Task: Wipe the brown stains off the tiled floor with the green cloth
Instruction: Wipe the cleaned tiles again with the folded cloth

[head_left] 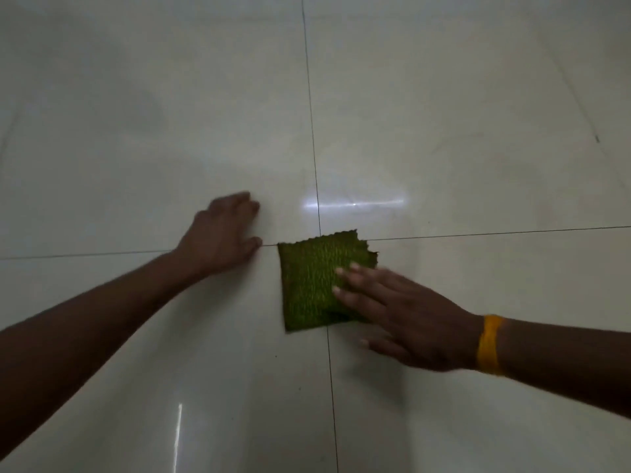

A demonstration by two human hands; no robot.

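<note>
A folded green cloth (312,281) lies flat on the pale glossy tiled floor (444,131), over the spot where two grout lines cross. My right hand (406,319) lies palm down with spread fingers on the cloth's right side, fingertips pressing on it; a yellow band circles that wrist. My left hand (222,233) rests on the floor just left of the cloth, fingers bent, holding nothing and not touching the cloth. I see no brown stains on the tiles; the cloth hides whatever is beneath it.
Dark grout lines (309,114) split the floor into large tiles. A bright light reflection (355,203) shines just beyond the cloth. A small dark speck (597,138) sits at the far right. Open tile spreads on all sides.
</note>
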